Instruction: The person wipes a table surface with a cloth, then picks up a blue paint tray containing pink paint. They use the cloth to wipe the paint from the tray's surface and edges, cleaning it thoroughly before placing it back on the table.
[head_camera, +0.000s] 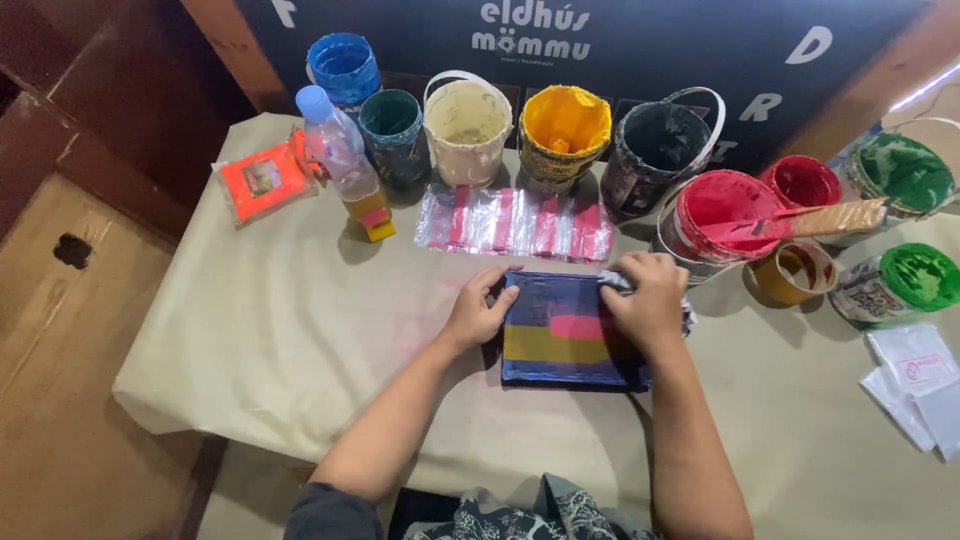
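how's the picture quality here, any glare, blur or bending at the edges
Head view: even, soft light with faint shadows under the left hand and right hand on the dark blue painted sheet with yellow and pink bands; glare on the clear plastic sheet with red stripes; a bright streak top right; wide-lens bending curves the beige paper-covered table edges; focus fairly sharp throughout.

Both bare forearms reach forward, converging slightly. The left hand (478, 312) lies palm down, fingers spread and curled, thumb stretched toward the other. Just beside it, the right hand (648, 300) presses down with its fingers bunched in a loose fist.
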